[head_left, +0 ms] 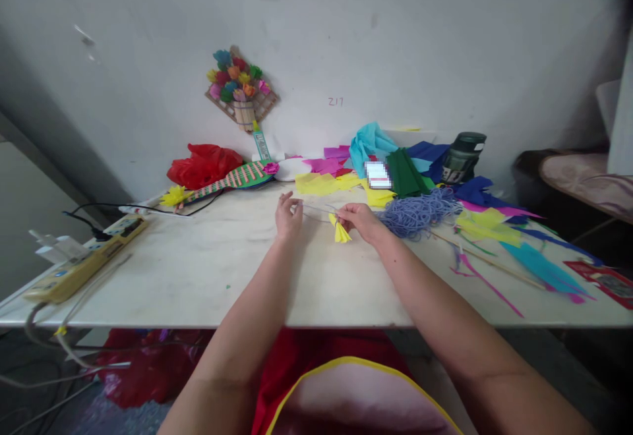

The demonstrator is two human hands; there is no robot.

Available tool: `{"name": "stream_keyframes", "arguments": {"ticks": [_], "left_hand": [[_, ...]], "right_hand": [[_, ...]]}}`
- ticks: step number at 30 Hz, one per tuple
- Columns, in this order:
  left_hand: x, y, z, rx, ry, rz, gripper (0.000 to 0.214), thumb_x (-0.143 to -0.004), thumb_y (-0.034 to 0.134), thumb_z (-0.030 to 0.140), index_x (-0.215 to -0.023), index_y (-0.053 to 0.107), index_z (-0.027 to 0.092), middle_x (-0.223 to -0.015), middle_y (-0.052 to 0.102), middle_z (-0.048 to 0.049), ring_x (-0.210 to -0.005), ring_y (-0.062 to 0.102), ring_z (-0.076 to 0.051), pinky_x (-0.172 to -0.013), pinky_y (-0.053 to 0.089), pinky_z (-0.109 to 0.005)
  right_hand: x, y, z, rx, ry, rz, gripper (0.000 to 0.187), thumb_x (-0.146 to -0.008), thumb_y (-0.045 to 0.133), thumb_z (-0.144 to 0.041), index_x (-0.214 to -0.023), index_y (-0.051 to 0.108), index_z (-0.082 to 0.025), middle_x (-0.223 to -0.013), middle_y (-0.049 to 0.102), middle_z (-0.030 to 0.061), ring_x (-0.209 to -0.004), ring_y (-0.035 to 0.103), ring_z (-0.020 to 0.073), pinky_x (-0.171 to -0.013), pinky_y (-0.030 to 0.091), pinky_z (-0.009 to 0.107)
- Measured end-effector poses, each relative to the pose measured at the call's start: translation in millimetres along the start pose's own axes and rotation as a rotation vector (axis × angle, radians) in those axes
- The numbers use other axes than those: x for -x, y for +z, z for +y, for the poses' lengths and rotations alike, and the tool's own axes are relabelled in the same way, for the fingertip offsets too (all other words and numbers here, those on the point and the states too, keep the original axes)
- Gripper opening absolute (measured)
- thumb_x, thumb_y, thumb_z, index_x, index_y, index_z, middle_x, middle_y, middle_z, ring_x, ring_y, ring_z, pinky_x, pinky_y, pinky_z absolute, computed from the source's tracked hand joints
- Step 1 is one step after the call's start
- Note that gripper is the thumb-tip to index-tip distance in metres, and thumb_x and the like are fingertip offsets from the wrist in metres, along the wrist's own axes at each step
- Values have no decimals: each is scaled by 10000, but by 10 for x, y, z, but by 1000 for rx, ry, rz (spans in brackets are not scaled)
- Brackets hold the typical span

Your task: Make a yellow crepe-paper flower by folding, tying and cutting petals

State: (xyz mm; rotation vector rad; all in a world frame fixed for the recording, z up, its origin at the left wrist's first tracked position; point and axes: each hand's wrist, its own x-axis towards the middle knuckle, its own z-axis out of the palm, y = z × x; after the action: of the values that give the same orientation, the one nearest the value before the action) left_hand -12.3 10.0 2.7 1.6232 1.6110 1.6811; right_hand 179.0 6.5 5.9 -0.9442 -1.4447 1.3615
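Note:
Above the middle of the white table, my left hand (288,217) is closed in a pinch on one end of a thin, pale string (316,209). The string stretches across to my right hand (360,219), whose fingertips are closed on a small piece of gathered yellow crepe paper (341,232). It is narrow at the top and flares out below, with the string round its narrow part. My right fingers partly hide where the string and paper meet. Just right of that hand lies a tangled heap of blue-grey string (418,212).
Coloured paper (316,183), a phone (378,175) and a dark green jar (463,157) line the back. A decorated green lute-shaped craft (244,175) and red plastic bag (205,166) lie back left. A power strip (84,263) sits left; a thin stick (487,260) lies right.

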Motion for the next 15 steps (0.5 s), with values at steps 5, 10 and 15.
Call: {"name": "stream_keyframes", "arguments": {"ticks": [5, 10, 15], "left_hand": [[24, -120, 61, -473, -105, -24, 282, -606, 569, 156, -872, 630, 231, -961, 636, -87, -1079, 409, -331, -892, 267, -481], [43, -199, 151, -564, -33, 28, 227, -602, 567, 193, -823, 620, 206, -1089, 577, -116, -1092, 354, -357, -865, 251, -488], [132, -60, 277, -174, -30, -41, 214, -678, 495, 222, -867, 590, 197, -911, 620, -64, -781, 531, -193, -718, 389, -326]], "right_hand": [[14, 48, 20, 57, -16, 2, 241, -630, 645, -349, -582, 538, -139, -482, 527, -24, -403, 481, 73, -420, 400, 206], [47, 93, -14, 117, -6, 22, 210, -669, 613, -300, -562, 523, -143, -460, 514, -32, -393, 472, 60, -412, 391, 184], [91, 178, -74, 165, 25, 64, 194, -690, 590, -257, -550, 508, -149, -435, 504, -38, -377, 465, 59, -383, 374, 169]]}}
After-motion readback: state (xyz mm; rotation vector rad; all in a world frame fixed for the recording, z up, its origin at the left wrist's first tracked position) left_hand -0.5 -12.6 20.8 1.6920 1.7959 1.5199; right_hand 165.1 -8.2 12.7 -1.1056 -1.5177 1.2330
